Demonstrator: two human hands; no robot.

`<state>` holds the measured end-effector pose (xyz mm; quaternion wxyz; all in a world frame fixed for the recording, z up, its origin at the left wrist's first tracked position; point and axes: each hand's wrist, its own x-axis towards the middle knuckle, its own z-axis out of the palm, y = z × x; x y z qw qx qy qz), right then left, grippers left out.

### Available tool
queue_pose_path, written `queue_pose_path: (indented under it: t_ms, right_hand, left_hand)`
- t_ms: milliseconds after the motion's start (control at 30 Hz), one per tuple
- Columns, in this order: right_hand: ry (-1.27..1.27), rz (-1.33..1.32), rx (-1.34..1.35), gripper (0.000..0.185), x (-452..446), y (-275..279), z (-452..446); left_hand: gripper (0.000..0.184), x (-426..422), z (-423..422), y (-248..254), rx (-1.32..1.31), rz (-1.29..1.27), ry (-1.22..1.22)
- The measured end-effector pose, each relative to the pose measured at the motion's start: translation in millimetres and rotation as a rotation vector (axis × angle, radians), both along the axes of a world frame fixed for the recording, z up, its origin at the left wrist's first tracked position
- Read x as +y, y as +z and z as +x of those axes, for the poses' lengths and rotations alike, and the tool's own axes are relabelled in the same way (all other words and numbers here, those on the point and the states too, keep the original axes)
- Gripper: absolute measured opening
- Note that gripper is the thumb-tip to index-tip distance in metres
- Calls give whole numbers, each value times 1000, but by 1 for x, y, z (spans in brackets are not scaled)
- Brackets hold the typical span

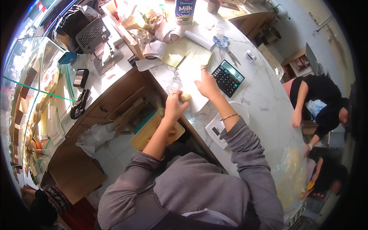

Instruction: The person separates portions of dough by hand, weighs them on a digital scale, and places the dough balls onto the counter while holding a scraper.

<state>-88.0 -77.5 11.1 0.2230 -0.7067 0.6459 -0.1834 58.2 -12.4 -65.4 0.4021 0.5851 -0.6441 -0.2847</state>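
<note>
My left hand (pixel 175 106) is curled around a small pale, dough-like ball (pixel 185 96) at the counter's edge. Its exact kind is unclear. Over a white paper sheet (pixel 197 100), my right hand (pixel 208 84) has its index finger stretched forward and its thumb apart; I see nothing in it. Just right of that hand lies a black calculator (pixel 227 79). A white kitchen scale (pixel 215 130) sits under my right forearm, which partly hides it. Beyond my fingertips, a pencil (pixel 183 60) rests on yellowish paper (pixel 203 57).
Blue-handled scissors (pixel 227 49), rolled paper (pixel 199 39) and a milk carton (pixel 184 12) stand or lie toward the back. Below the counter edge is a yellow tub (pixel 147 138). Plastic sheeting (pixel 289 176) covers the near right. People in dark clothes (pixel 320 92) are at the right side.
</note>
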Motion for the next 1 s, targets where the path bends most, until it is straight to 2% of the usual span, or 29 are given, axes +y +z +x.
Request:
queue_pose_path:
  t_ms: [133, 233, 333, 433, 533, 833, 1000]
  right_hand:
    - [-23, -38, -179, 71, 21, 6, -29]
    - [-36, -145, -271, 60, 38, 30, -44]
    - [-11, -216, -286, 52, 54, 48, -44]
    - [29, -144, -220, 55, 65, 53, -35]
    - [67, -74, -125, 56, 68, 46, -24]
    - [219, -28, 166, 52, 60, 26, -4]
    - [154, 15, 276, 45, 51, 26, 16]
  left_hand:
    - [34, 15, 2, 11, 53, -82, -12]
    - [34, 18, 1, 16, -170, -304, 42]
    - [31, 14, -7, 17, -163, -404, 66]
    - [31, 11, -11, 7, -97, -169, -50]
    - [30, 11, -17, 2, -125, -83, -21]
    - [22, 13, -10, 3, -159, -12, -49]
    - [18, 14, -10, 1, -152, -21, -18]
